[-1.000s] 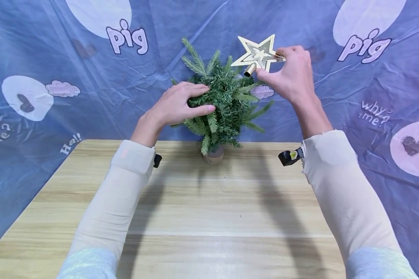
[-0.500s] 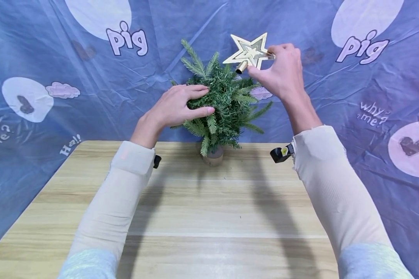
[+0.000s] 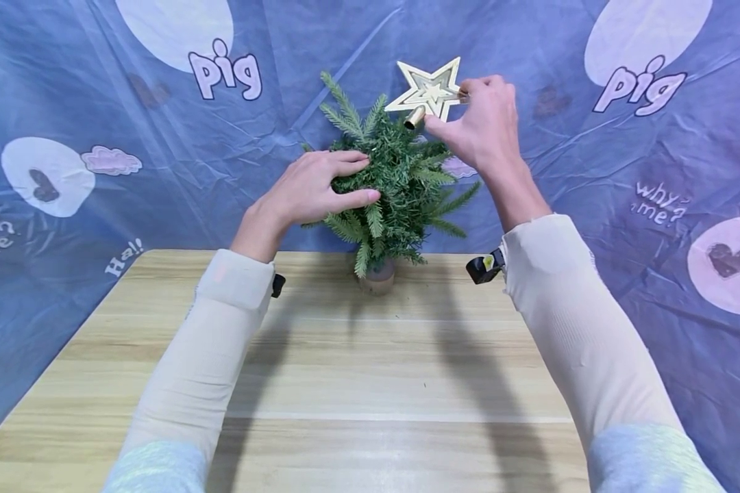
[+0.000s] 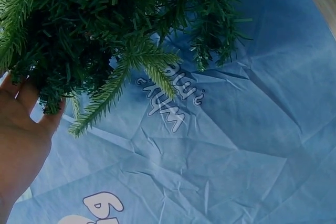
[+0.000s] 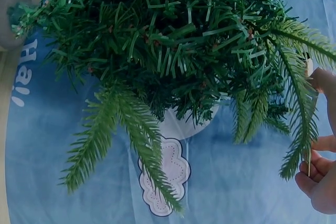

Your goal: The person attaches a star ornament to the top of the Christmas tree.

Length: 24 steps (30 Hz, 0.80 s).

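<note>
A small artificial Christmas tree (image 3: 401, 178) stands in a round pot (image 3: 377, 279) at the table's far side. My left hand (image 3: 311, 183) grips its upper left foliage, thumb in front; in the left wrist view, the fingertips of this hand (image 4: 21, 135) are partly hidden among the branches. My right hand (image 3: 484, 123) pinches a gold star tree topper (image 3: 430, 92) by its right side. The star's short hollow socket (image 3: 415, 118) tilts down and left, right over the treetop. In the right wrist view, a branch partly covers the right hand (image 5: 320, 177) and hides most of the star.
The pale wooden table (image 3: 370, 383) reaches toward me, with a few fallen dark needles on it. Behind it hangs a wrinkled blue printed cloth (image 3: 296, 41). Side branches (image 3: 456, 198) of the tree stick out to the right, below my right hand.
My right hand has carried the gold star topper leftward, from beside the tree to over its top. The left hand and the tree have stayed nearly in place.
</note>
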Motion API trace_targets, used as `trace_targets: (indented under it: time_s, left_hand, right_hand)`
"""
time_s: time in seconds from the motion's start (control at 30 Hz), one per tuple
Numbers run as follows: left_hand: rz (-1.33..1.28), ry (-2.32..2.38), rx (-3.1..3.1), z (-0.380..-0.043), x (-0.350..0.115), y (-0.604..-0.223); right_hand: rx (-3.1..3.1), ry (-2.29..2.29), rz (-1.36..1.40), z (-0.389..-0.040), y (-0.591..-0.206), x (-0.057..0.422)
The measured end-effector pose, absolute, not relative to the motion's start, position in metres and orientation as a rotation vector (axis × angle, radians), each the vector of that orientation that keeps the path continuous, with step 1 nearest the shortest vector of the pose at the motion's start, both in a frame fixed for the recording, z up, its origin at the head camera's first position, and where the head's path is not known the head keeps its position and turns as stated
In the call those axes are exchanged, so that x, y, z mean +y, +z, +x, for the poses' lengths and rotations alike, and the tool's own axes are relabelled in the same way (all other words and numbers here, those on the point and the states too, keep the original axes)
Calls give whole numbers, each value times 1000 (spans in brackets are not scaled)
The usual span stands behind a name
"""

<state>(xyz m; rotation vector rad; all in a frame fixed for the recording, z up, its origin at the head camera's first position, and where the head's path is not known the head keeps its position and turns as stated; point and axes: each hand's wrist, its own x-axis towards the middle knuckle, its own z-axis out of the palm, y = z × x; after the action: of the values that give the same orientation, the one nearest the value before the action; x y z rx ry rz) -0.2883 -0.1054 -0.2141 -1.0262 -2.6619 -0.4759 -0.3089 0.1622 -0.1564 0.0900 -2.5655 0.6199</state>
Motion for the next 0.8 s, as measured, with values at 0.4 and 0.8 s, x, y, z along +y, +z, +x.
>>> trace_targets:
  time_s: [0.4,0.8]
  left_hand:
    - [-1039,-478,-2610,-289,-106,-219]
    - [-1026,-490,-2604,-289,-105,-218]
  right_hand:
    - [-2583,630,46,-317,-159,147]
    - [-2592,589,18,-323,-151,140]
